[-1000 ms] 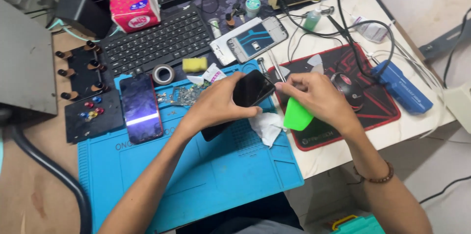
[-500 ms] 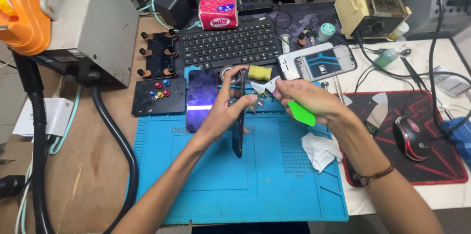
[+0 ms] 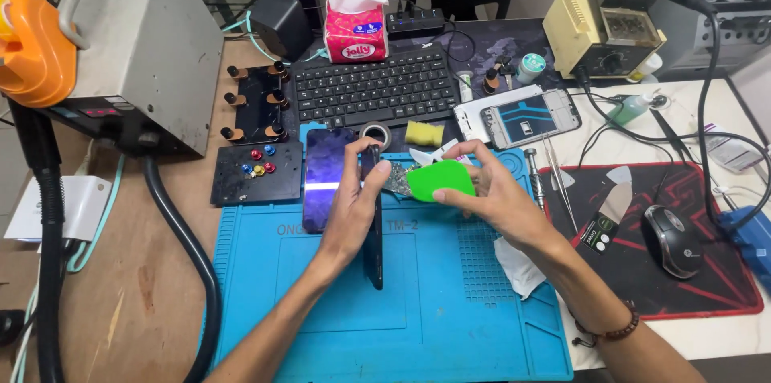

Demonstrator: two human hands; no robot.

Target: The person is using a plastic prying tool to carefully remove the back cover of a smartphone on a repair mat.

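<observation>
Green pry card (image 3: 440,179) pinched in right-hand fingers (image 3: 474,190); phone (image 3: 373,230) in left.

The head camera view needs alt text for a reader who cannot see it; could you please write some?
Over a blue silicone work mat, the left hand holds a dark slim phone upright on its edge, while the right hand pinches a bright green flat plastic pick beside its top. A black keyboard and a second phone with a purple back lie behind.
</observation>
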